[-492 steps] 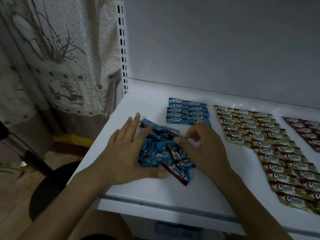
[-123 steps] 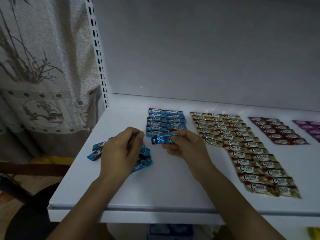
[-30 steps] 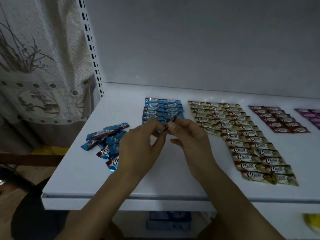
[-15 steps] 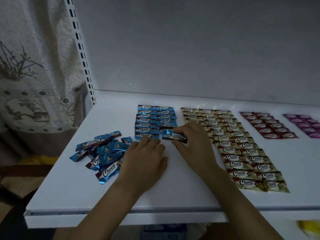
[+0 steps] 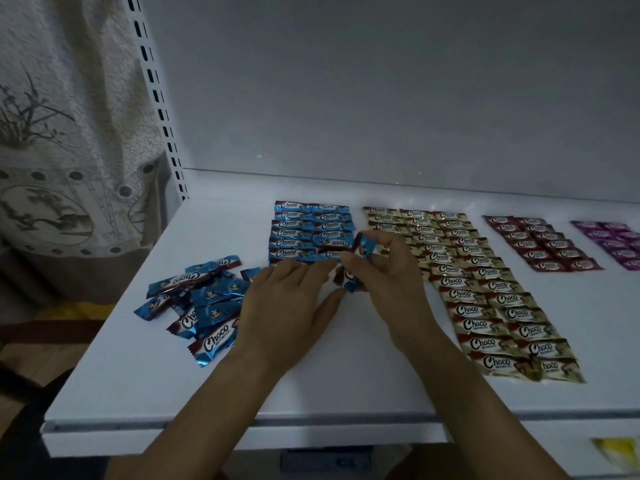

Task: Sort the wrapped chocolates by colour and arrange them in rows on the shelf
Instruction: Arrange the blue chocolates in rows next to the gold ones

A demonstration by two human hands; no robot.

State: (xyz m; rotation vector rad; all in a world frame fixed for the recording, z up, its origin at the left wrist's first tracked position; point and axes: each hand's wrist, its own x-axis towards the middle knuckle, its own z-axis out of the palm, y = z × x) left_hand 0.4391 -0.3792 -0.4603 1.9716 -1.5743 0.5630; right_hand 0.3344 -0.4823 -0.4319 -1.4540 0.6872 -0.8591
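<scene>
Head view: right hand (image 5: pixel 384 271) pinches one blue chocolate (image 5: pixel 364 247), thumb across its middle, piece tilted, over the near end of the blue rows (image 5: pixel 311 225). Left hand (image 5: pixel 287 306) lies flat on the shelf (image 5: pixel 311 393), fingers straight, holding nothing, tips at the rows' near edge.

Step, as I judge it: lay this piece in the next free slot. To do it well: logo up, same way round as its neighbours, long edge flush, left fingers keeping the row from sliding.

Blue pile (image 5: pixel 201 299) lies loose at left, so more to sort. Gold rows (image 5: pixel 485 289), red rows (image 5: pixel 540 244) and purple rows (image 5: pixel 613 240) lie to the right.

Wrappers are shiny, crinkly foil, flat oblongs with crimped zigzag ends. They likely slip on the smooth white shelf.
</scene>
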